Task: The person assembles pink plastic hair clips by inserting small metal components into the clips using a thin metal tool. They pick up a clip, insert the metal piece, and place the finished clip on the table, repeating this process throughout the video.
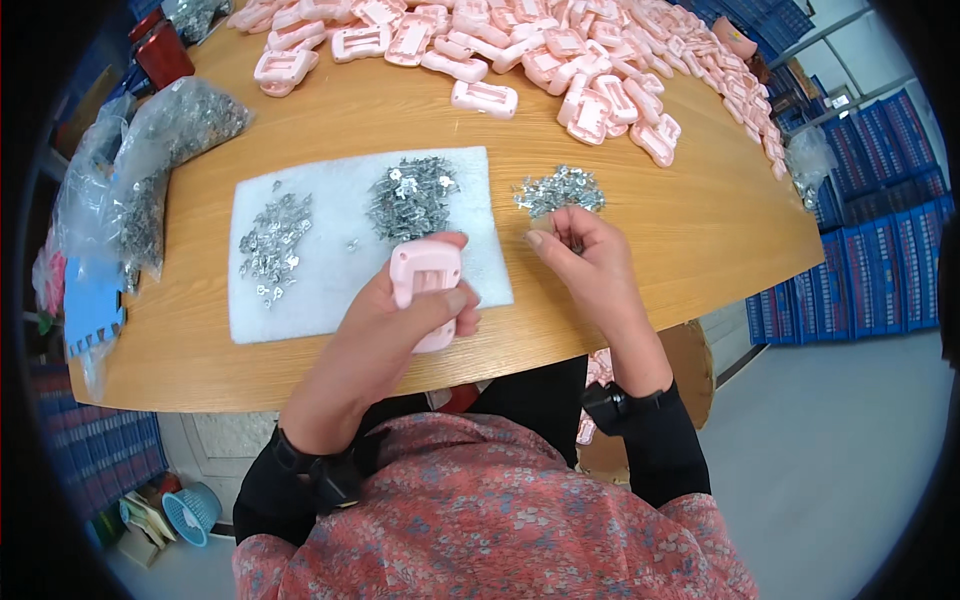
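Oblong pink plastic casing [428, 262] is held mid-frame by left hand [378, 322]. Silver metal pieces [566, 188] are seemingly picked by narrowed right hand [597, 265], load unclear; precision is needed.

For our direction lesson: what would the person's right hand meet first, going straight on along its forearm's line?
Probably the heap of metal pieces just beyond the right hand, though the hand's height is unclear.

No legible lettering or numbers; blue racks [880, 280] at right perhaps labelled, but too small and blurred.
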Tool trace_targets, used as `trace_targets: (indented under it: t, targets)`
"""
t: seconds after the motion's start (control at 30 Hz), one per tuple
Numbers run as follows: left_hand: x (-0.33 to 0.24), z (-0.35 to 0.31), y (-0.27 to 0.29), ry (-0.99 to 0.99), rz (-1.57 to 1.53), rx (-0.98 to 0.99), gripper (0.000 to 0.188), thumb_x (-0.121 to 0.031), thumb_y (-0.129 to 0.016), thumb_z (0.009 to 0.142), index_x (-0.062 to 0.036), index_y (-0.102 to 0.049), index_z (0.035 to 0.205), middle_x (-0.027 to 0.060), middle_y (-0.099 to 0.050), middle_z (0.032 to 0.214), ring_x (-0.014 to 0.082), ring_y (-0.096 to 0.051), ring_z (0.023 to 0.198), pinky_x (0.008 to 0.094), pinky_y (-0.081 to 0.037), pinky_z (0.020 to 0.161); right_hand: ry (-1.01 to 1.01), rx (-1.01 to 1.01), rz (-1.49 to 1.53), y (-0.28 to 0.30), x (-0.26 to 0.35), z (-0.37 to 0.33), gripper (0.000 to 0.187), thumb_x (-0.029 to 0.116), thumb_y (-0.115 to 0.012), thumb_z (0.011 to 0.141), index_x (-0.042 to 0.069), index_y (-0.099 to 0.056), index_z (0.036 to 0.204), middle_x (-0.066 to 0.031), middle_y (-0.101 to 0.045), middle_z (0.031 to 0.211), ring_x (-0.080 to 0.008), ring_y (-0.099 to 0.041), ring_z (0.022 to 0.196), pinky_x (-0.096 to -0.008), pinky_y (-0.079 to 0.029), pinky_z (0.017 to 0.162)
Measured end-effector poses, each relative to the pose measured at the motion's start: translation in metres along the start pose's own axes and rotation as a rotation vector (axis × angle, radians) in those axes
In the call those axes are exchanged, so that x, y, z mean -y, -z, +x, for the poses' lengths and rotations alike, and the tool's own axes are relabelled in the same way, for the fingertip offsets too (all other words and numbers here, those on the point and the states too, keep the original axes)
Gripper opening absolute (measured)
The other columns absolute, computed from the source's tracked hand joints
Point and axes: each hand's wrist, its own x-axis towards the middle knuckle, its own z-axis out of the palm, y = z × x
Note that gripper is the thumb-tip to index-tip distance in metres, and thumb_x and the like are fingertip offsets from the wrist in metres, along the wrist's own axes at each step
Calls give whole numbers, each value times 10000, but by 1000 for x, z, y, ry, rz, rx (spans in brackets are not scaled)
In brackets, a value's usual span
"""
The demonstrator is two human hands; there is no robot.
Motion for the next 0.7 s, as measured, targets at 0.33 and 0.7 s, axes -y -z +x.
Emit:
trace_targets:
  t: [0.33, 0.7]
  targets:
    - [16, 19, -8, -273, 280, -96, 495, -11, -675, 871, -81, -511, 1332, -9, -586, 1031, 61, -536, 926, 234, -476, 802, -76, 73, 247, -37, 26, -26, 215, 105, -723, 876, 48, -537, 784, 78, -457, 728, -24, -386, 678, -199, -341, 594]
    - [13, 13, 5, -168, 260, -88, 484, -50, -683, 882, -58, -507, 1333, -3, -587, 998, 66, -546, 896, 247, -489, 794, -141, 237, 202, -32, 24, -30, 122, 102, -686, 891, 3, -619, 909, 63, -516, 750, -23, -428, 679, -199, -374, 605]
